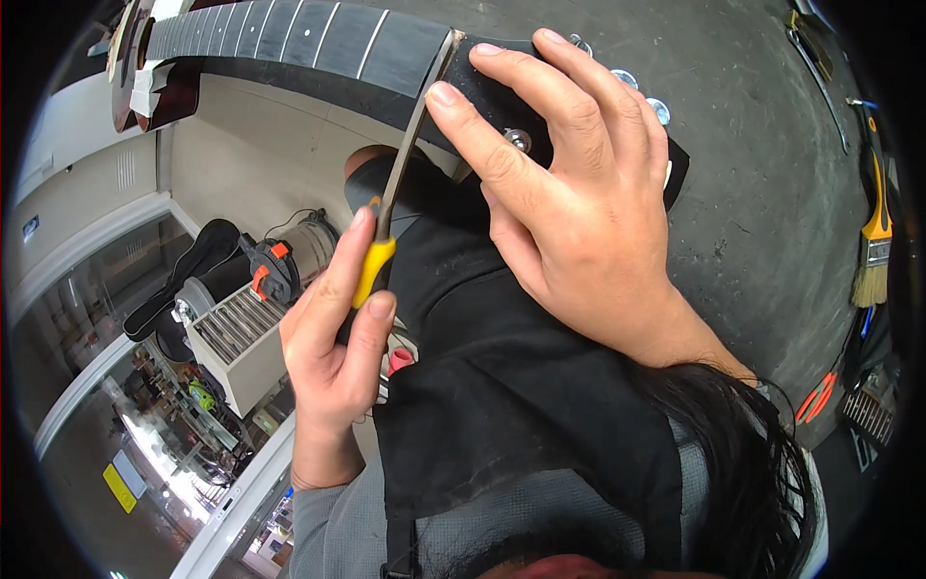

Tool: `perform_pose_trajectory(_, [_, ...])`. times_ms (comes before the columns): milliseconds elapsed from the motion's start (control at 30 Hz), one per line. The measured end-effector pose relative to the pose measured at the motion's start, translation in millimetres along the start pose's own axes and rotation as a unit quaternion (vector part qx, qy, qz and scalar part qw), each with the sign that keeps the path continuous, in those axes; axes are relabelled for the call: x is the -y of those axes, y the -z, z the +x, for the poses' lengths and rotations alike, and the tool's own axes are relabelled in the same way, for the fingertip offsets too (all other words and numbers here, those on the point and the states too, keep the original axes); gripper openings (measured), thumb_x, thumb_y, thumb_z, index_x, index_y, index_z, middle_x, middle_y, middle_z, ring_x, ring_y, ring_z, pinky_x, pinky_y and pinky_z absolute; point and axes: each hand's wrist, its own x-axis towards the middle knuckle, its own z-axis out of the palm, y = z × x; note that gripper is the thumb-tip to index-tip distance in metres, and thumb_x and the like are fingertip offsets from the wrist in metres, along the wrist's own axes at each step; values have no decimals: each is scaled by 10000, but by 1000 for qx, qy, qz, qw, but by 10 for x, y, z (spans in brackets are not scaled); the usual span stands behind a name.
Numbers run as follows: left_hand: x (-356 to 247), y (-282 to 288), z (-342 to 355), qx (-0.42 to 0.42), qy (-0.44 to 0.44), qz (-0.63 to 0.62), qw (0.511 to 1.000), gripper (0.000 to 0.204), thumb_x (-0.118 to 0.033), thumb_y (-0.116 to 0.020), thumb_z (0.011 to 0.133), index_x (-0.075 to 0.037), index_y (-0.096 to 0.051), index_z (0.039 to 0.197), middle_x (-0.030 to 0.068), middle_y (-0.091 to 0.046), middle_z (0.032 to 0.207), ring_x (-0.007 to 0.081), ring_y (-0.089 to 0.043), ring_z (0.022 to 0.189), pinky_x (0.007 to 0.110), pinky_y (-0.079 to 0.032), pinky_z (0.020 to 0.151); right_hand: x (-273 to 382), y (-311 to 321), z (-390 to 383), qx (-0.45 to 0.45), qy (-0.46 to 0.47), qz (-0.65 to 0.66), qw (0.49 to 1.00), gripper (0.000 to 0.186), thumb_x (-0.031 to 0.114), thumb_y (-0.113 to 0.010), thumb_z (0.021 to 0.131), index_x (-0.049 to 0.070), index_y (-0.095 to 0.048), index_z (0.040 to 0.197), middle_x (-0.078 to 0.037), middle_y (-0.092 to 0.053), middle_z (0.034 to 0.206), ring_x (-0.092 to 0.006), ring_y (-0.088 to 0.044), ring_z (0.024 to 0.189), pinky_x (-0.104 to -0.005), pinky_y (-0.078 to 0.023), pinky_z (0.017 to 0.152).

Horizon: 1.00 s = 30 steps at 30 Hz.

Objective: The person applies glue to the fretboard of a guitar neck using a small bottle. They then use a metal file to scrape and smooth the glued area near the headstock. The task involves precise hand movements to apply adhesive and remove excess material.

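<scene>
A guitar neck (318, 41) with a dark fretboard and silver frets lies across the top, its dark red body (178, 96) off to the far left. My left hand (323, 352) grips the yellow and black handle of a narrow metal file (410, 154). The file slants upward, its tip resting at the end of the fretboard, by the nut slot. Over the black headstock (511, 108) my right hand (598, 212) is spread with fingers apart. Its index fingertip is against or very near the file's blade. A silver tuner post (518, 141) and round tuner buttons (658, 111) show around the fingers.
The dark grey workbench (752, 203) spreads to the right. Along its far right edge are a yellow-handled paintbrush (876, 227) and a red-handled tool (817, 398). Below left, on the floor side, stand a shop vacuum (304, 251) and a white slatted unit (241, 347).
</scene>
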Motion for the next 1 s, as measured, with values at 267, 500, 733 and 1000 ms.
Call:
perform_pose_trajectory(267, [123,14,-144,-4,-13,14,1000,611,18,-723,979,96,-627,1578,263,-793,1381,262,-804,1132,346,-572,1054,-24,-15,-7,-7,9,1,1000,714,66,-819,839,297,-759,1512,-29,-616,1608,-355,-524,1531,-583,-404,1202])
perform_pose_trajectory(500, [329,-4,-231,-9,-62,25,998,644,-85,-655,1058,90,-526,1663,24,-691,810,66,-548,602,237,-437,587,-24,-21,-6,-6,12,-1,1000,710,72,-816,844,301,-758,1514,-31,-615,1608,-361,-521,1531,-584,-400,1211])
perform_pose_trajectory(733, [271,-46,-229,-22,-43,30,998,649,-96,-658,1065,83,-516,1673,30,-691,815,66,-555,612,233,-436,589,-11,-7,-5,-2,5,4,1000,724,72,-817,835,299,-754,1520,-25,-614,1611,-358,-518,1533,-581,-395,1215])
perform_pose_trajectory(1000, [157,-109,-217,-38,-30,28,998,647,-96,-652,1064,75,-522,1674,22,-706,852,54,-550,647,220,-435,618,-36,-45,-13,-14,12,-2,1000,727,70,-820,833,303,-755,1518,-24,-614,1612,-355,-520,1532,-577,-389,1217])
